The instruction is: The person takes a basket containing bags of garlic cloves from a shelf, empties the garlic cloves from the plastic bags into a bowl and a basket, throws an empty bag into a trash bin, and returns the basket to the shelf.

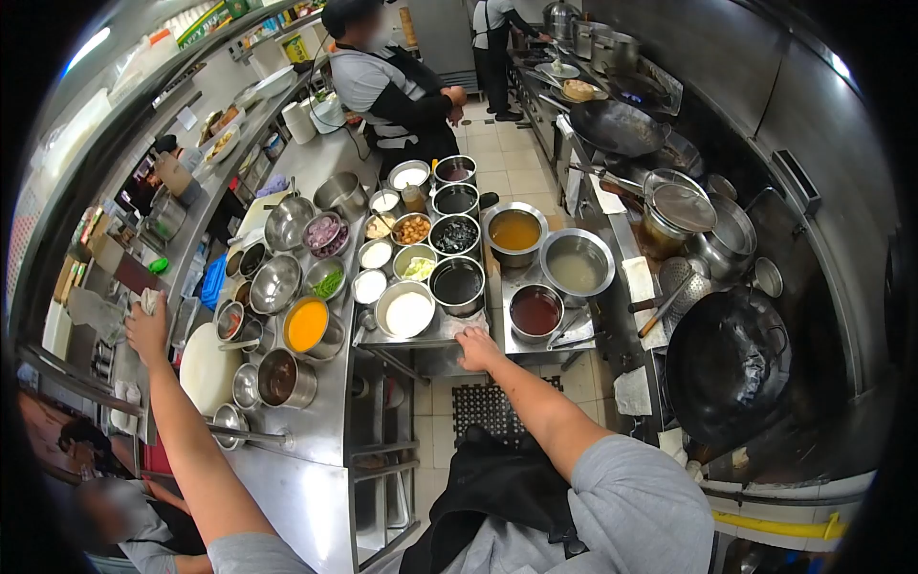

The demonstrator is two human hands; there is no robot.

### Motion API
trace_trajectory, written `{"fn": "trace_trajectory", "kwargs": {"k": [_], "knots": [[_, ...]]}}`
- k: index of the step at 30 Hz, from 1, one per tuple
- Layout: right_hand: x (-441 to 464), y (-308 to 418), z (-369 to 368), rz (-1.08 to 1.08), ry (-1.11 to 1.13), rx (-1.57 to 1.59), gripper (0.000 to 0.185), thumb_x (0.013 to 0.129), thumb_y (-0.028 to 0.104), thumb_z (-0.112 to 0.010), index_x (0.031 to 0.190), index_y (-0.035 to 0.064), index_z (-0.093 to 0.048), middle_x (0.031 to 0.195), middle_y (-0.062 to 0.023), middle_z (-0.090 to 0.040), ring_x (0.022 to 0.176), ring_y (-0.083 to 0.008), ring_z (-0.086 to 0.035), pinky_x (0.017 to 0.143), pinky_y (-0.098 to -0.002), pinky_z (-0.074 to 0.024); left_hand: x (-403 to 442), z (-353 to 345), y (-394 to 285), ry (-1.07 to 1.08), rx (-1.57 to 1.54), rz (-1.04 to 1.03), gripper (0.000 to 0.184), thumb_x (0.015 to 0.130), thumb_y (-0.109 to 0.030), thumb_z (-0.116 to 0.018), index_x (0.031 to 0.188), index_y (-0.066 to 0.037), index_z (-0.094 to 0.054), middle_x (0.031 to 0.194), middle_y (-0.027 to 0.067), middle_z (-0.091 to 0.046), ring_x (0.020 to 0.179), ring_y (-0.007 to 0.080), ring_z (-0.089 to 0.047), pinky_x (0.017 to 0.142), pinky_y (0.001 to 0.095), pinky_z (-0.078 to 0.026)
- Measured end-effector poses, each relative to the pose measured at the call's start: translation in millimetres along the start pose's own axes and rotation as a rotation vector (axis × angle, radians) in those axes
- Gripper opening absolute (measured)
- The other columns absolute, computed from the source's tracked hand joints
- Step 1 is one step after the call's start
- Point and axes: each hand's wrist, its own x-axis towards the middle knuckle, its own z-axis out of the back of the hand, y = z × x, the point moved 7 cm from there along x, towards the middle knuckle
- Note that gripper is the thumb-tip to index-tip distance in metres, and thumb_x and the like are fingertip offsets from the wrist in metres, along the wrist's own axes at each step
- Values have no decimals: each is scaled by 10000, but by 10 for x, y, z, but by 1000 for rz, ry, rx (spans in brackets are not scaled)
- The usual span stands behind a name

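Note:
My left hand (pixel 146 330) is stretched out at the far left by the steel shelf, fingers closed around a crumpled whitish cloth (pixel 150 302). My right hand (pixel 474 350) rests on the front edge of the steel counter, fingers a little apart. Just beyond its fingertips lies a pale cloth (pixel 466 325). Nearest to that hand are a pot of dark liquid (pixel 457 284), a bowl of white contents (pixel 404 313) and a pot of dark red liquid (pixel 535 313). A pot of orange liquid (pixel 308 325) stands on the counter between my arms.
Several metal bowls (pixel 275 284) and a round white board (pixel 211 368) crowd the left counter. Pots of amber broth (pixel 515 231) and cloudy liquid (pixel 577 263) stand right. A large black wok (pixel 729 368) sits on the range. One person (pixel 387 91) stands ahead; others work farther off.

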Motion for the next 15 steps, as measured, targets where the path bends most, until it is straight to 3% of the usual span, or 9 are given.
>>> {"fn": "trace_trajectory", "kwargs": {"k": [15], "knots": [[21,-27,-38,6,-7,0,638,799,282,-783,1349,75,-535,1315,-173,-533,1293,-357,-471,1111,-441,-383,4,22,-10,-40,5,-13,888,839,-823,-507,1424,-154,-525,1410,291,-493,1323,488,-457,1113,578,-340]]}}
